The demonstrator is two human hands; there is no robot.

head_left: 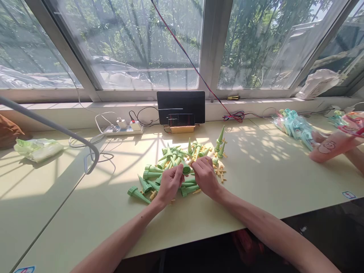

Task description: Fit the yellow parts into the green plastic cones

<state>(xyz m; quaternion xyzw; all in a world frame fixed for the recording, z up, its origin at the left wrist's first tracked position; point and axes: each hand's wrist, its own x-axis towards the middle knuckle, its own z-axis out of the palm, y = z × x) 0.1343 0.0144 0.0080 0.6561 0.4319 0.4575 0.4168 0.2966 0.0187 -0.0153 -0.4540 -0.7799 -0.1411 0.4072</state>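
Observation:
A green plastic plant watering spike (186, 168) is pinched in my left hand (169, 184), its wide round end turned up toward me. Close beside it, my right hand (205, 175) is closed, fingertips together; whatever they hold is hidden behind the fingers. Around and beyond both hands lies a loose heap of green cone-shaped spikes (152, 174), with small yellow valve pieces (222, 173) mixed in and along its right side. Two green spikes with yellow pieces attached stand upright at the right back, the taller spike (220, 139) behind the shorter.
A black tablet (181, 100) and a phone (181, 120) stand by the window. A power strip (123, 129) with cables lies left of them, near a grey curved bar (71, 132). At right, another person's hand (320, 137) is beside bagged turquoise items (294, 125) and a pink sleeve (330, 148).

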